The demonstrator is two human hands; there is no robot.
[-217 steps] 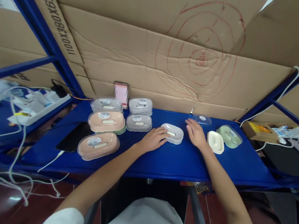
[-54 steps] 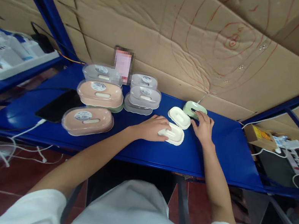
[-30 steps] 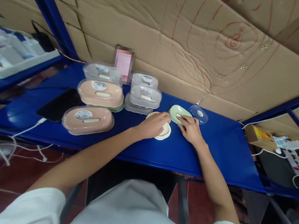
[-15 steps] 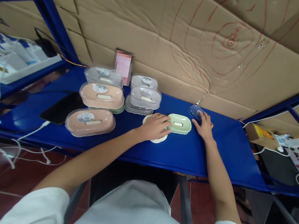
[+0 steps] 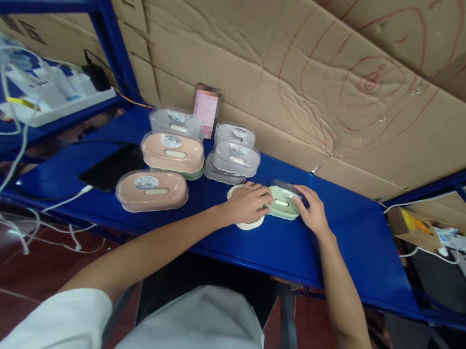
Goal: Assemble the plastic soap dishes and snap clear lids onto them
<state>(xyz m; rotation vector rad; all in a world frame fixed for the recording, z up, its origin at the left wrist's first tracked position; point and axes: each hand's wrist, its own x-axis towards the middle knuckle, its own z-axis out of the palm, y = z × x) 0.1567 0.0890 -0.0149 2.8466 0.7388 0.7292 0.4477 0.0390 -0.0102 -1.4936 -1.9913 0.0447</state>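
A pale green oval soap box (image 5: 285,206) lies on the blue table. My left hand (image 5: 246,204) arches over a cream scalloped piece (image 5: 252,224), its curled fingertips gripping the left end of the green box. My right hand (image 5: 313,210) pinches a clear plastic lid (image 5: 287,186), tilted at the back edge of the green box. Thumb and fingertips of that hand reach the box's right end. The palm side of my left hand is hidden.
Lidded soap boxes in peach (image 5: 174,152), pink (image 5: 153,192) and grey (image 5: 236,157) stand left of my hands. A black phone (image 5: 110,166) with a white cable lies farther left. Cardboard (image 5: 237,49) lines the back. A small carton (image 5: 415,229) is at the right.
My right hand has brought the clear lid from the table's back right leftward to the green box. My left hand has shifted slightly onto the box's end. The head view has turned a little.
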